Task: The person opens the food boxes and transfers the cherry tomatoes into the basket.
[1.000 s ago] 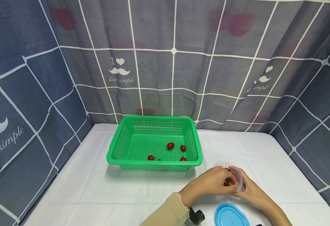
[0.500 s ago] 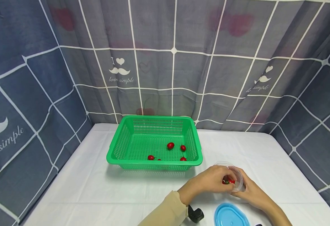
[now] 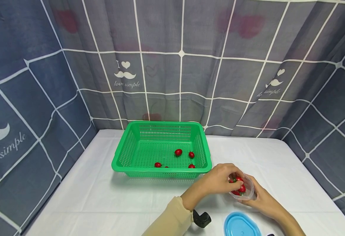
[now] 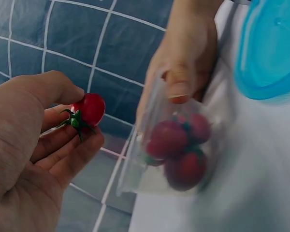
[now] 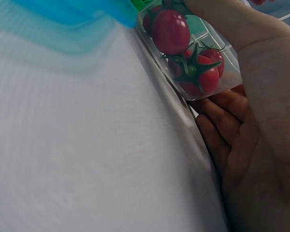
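Note:
My left hand (image 3: 218,180) pinches a red cherry tomato (image 4: 93,110) with a green calyx between thumb and fingers, just outside the mouth of a clear plastic container (image 3: 250,193). Around the container's far side curls my right hand (image 3: 262,198), its thumb over the rim in the left wrist view. Several more cherry tomatoes (image 5: 171,32) lie inside the container, some with green stems. In the head view the left fingers overlap part of it.
A green basket (image 3: 160,169) with several cherry tomatoes (image 3: 178,152) stands at the back centre. Nearer the front lie a blue lid (image 3: 241,224) and, beside the left sleeve, a black object (image 3: 202,219). Grey checked curtains (image 3: 196,75) enclose the white-covered table (image 3: 107,200).
My left hand has drawn back from inside the container, up and left, with a cherry tomato in its fingers. The right hand and container have stayed nearly in place.

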Motion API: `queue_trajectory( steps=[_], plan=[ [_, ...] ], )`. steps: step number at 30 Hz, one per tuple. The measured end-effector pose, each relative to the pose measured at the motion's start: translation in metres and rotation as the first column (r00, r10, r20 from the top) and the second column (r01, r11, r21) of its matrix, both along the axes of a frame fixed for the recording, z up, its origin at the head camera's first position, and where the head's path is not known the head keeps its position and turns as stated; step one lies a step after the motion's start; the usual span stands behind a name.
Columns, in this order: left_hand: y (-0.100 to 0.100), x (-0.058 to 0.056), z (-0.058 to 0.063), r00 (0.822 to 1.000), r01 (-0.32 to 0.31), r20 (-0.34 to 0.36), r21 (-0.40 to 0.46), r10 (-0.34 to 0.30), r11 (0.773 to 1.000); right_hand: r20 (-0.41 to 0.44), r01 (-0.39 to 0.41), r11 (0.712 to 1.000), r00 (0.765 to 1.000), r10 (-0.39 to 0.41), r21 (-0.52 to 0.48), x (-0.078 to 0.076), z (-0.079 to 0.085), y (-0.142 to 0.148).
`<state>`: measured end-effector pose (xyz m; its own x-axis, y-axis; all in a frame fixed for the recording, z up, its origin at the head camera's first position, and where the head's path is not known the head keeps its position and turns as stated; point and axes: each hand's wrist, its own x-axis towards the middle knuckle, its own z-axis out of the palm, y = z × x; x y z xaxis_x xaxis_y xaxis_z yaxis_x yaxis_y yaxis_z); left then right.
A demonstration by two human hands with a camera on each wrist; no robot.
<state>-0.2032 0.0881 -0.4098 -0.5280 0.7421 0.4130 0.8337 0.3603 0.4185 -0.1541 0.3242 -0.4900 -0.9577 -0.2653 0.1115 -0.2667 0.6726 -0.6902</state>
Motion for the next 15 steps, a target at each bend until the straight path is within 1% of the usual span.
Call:
queue_trajectory(
  steps=[6, 9, 13, 15],
  plan=[
    [-0.009, -0.002, 0.010, 0.999, 0.018, -0.036, 0.068, -0.015, 0.998, -0.017, 0.016, 1.000, 1.000, -0.016, 0.022, 0.000, 0.000, -0.001],
    [-0.014, -0.002, 0.017, 0.999, 0.025, -0.043, 0.098, -0.021, 0.995, -0.013, 0.018, 1.000, 1.000, -0.018, 0.008, 0.000, 0.000, -0.001],
    [-0.021, -0.001, 0.026, 0.999, 0.036, -0.008, 0.154, -0.035, 0.987, -0.013, 0.014, 1.000, 1.000, -0.014, -0.014, 0.000, -0.001, -0.002],
    [-0.025, -0.001, 0.030, 0.999, 0.042, 0.008, 0.182, -0.044, 0.982, -0.031, 0.016, 1.000, 0.999, -0.016, 0.001, 0.000, -0.002, -0.002]
  ],
)
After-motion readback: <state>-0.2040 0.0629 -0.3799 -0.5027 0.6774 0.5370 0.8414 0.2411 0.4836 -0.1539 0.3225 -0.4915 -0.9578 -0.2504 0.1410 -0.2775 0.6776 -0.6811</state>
